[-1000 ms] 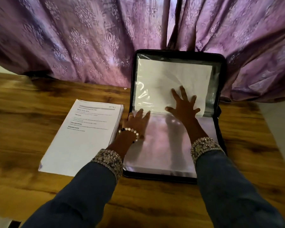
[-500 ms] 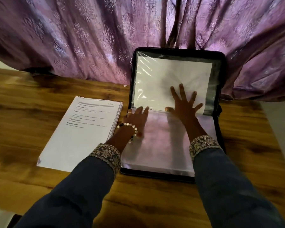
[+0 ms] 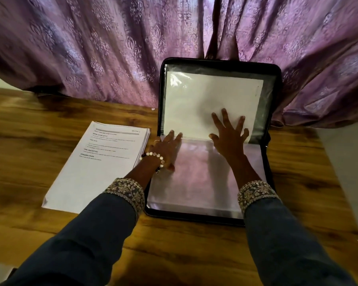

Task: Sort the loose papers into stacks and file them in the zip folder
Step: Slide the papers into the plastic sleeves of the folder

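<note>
Now both hands flat, fingers spread: right hand [image 3: 228, 139] presses white sheet [image 3: 211, 100] in upright zip folder [image 3: 276, 100] half, left hand [image 3: 166, 147] on lower sleeves; paper stack [image 3: 95, 162] beside, apparently untouched.

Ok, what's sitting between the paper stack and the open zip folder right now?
In the head view, only the left hand and its beaded wrist fill that gap; it lies flat on the zip folder, right beside the paper stack.

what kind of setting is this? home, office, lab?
Likely a home room, not certain. A wood-grain table sits against a purple patterned curtain; on it, an open zip folder and a paper stack. No office fittings show.
</note>
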